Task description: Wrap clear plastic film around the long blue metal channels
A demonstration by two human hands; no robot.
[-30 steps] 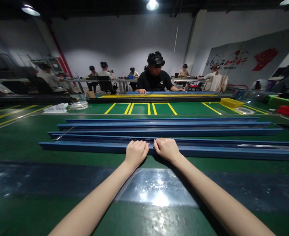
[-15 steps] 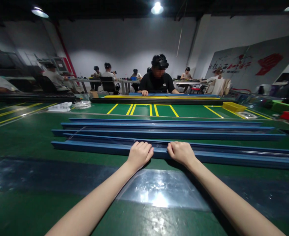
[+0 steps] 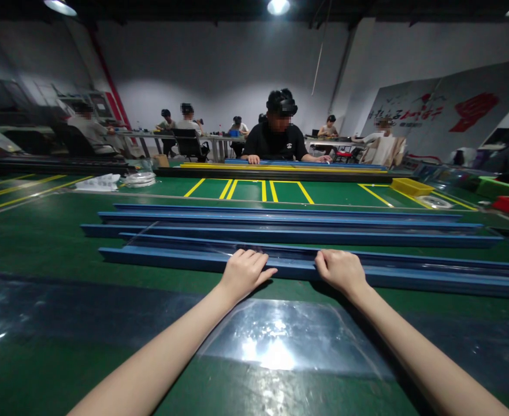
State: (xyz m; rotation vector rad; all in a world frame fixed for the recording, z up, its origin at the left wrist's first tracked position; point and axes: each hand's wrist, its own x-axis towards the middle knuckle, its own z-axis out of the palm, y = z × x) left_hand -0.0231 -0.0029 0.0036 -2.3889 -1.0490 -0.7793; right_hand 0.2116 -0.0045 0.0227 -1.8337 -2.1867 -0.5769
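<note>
A long blue U-shaped channel lies crosswise on the green table in front of me. My left hand has its fingers curled over the channel's near wall, with the thumb stretched along the front face. To the right, my right hand is closed over the same wall, its fingertips hidden inside. Clear plastic film shows inside the channel, and its loose end sticks up at the left. Nearer to me, a flat strip of transparent film lies under my forearms, shining in the light.
More blue channels lie just beyond. Farther back are a yellow tray, a coil of white tubing and yellow tape lines. A co-worker in black sits opposite, hands at other long profiles. Several people sit behind.
My right hand has slid to the right along the channel, widening the gap between my hands. My left thumb has stretched out. The channel's left end has shifted slightly right.
</note>
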